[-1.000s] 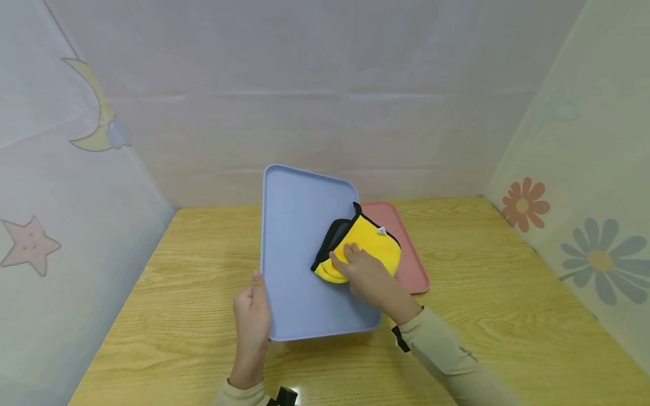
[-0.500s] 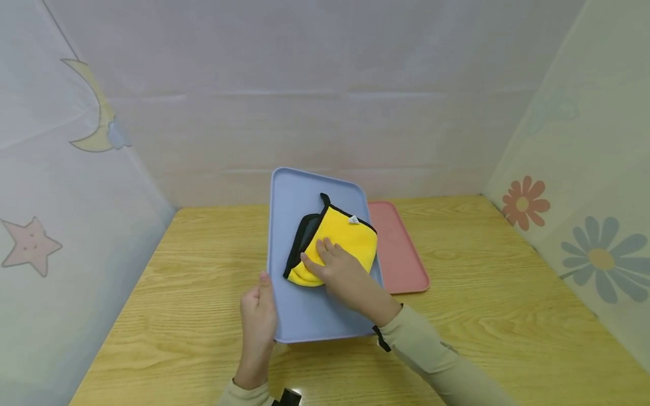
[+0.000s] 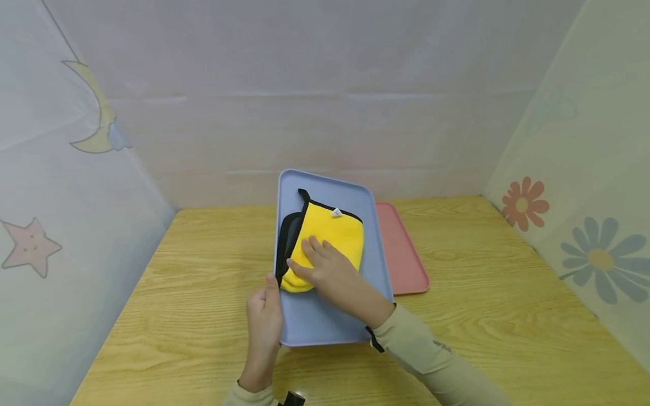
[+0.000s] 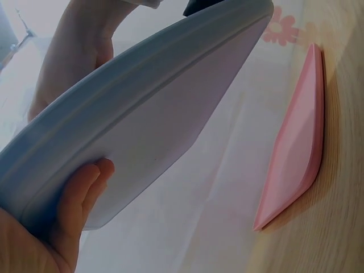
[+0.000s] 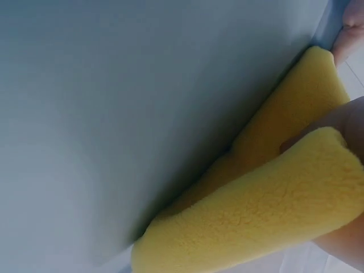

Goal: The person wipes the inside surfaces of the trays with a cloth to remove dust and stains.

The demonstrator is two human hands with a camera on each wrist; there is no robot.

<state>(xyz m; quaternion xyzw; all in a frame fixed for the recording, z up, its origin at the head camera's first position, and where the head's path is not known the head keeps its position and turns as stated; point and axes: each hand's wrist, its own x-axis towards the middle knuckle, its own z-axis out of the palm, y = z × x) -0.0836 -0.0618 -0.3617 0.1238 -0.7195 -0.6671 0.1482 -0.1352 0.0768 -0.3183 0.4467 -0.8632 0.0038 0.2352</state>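
A light-blue rectangular tray [image 3: 315,327] is raised and tilted up over the table. My left hand [image 3: 264,316] grips its left edge, thumb on the front side; in the left wrist view the fingers [image 4: 85,182] curl against the underside. A yellow cloth [image 3: 332,225] with black edging, a hanging loop and a small white tag lies folded on the tray's face, its grey inner side partly showing. With fingers spread, my right hand [image 3: 332,276] presses the cloth against the tray. The right wrist view has the fluffy cloth [image 5: 244,210] close up, partly covering that hand.
A pink tray [image 3: 401,254] lies on the wooden table [image 3: 193,293], behind and to the right of the blue one, which overlaps it in the head view. Printed curtains [image 3: 325,113] stand around the table's back and sides.
My right hand has slid the yellow cloth leftward across the tray, from its right edge to its left edge. The tray and left hand have shifted slightly to the right.
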